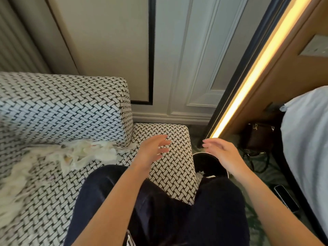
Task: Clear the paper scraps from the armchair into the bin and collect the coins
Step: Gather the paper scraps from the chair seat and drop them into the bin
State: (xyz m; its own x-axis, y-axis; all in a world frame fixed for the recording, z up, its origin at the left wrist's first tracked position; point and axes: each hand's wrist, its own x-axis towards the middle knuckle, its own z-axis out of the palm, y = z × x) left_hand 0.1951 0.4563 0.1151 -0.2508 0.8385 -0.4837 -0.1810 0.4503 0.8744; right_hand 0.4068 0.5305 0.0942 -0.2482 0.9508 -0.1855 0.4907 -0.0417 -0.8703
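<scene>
Both your hands are empty and spread, fingers loosely apart. Your left hand (pixel 153 151) hovers over the armchair's arm (pixel 170 157), palm turned inward; whether it brushes the fabric I cannot tell. Your right hand (pixel 221 153) hangs above the bin (pixel 204 163), which stands on the floor just beside that arm, touching nothing.

In the bin, a few white bits show at the near edge, so some paper looks to be in already. Most of the job is left, by my reading: a thick drift of paper scraps (pixel 85 153) lies along the seat of the armchair (pixel 62 107), against the base of the backrest, and trails blurred toward the left edge. No coins are visible; they may be buried under the paper, or simply too small to make out.
</scene>
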